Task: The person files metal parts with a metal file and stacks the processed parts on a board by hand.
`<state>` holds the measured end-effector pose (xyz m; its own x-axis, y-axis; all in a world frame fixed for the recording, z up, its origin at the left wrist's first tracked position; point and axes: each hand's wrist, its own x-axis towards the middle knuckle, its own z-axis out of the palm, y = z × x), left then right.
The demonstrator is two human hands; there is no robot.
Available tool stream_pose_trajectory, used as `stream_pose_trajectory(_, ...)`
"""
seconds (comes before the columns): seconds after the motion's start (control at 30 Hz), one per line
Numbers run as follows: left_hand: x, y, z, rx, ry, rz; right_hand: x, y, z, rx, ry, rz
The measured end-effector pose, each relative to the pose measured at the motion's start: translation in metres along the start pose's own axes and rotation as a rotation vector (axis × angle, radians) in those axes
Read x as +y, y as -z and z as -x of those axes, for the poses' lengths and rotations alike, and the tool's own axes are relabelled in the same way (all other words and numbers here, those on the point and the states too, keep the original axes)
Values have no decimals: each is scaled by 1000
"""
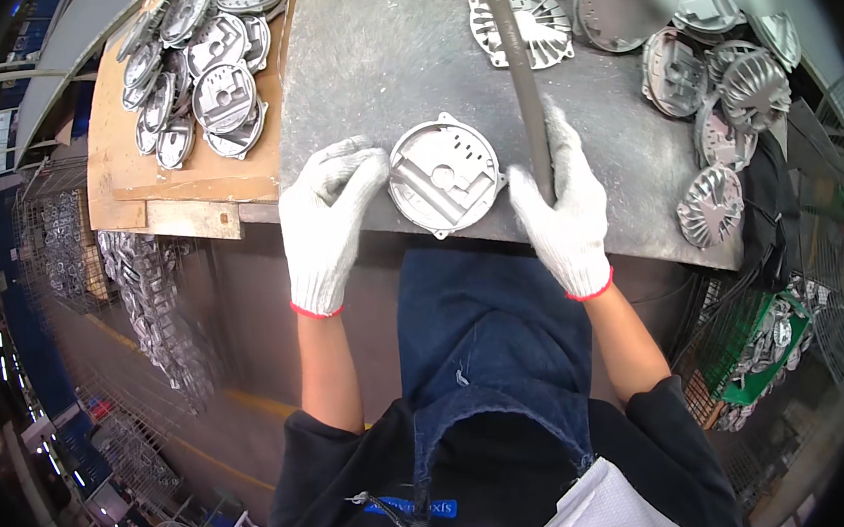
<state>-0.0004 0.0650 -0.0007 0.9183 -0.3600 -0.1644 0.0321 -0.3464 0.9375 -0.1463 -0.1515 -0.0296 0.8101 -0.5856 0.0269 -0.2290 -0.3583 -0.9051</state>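
Left hand [331, 216] loosely open, nothing visible in it, just beside the round casting [443, 177]; I can't tell if they touch. Right hand [568, 209] grips the dark bar [517, 64] by its near end, which I judge leaves its length free. The casting lies recessed face up near the bench [366, 78] edge, probably for easy reach; its channel slants far-left to near-right. The bar's long axis points away from the body, leaning left.

Both hands [330, 221] are covered by red-edged white gloves [577, 218]; a black short-sleeved shirt [344, 466] and dark blue apron [491, 308] are worn.
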Motion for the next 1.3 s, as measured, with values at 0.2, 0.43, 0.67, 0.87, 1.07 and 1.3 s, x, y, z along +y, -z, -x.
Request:
stream_pose_trajectory(0.2,7,-2,1,-1,79,93,0,-1,3,12,-127,20)
stream_pose_trajectory(0.43,26,6,-3,-133,192,102,4,-6,4,30,-39,113)
stream_pose_trajectory(0.67,30,-13,-11,-489,241,137,-5,-1,3,-63,-157,28)
stream_pose_trajectory(0.87,33,4,-12,-467,264,151,5,-8,1,5,72,10)
stream_pose_trajectory(1.07,47,111,-86,285,-126,325,15,-6,2,-19,37,-62)
stream_pose_trajectory(1.3,39,103,-118,288,-119,257,11,-8,3,23,80,-101)
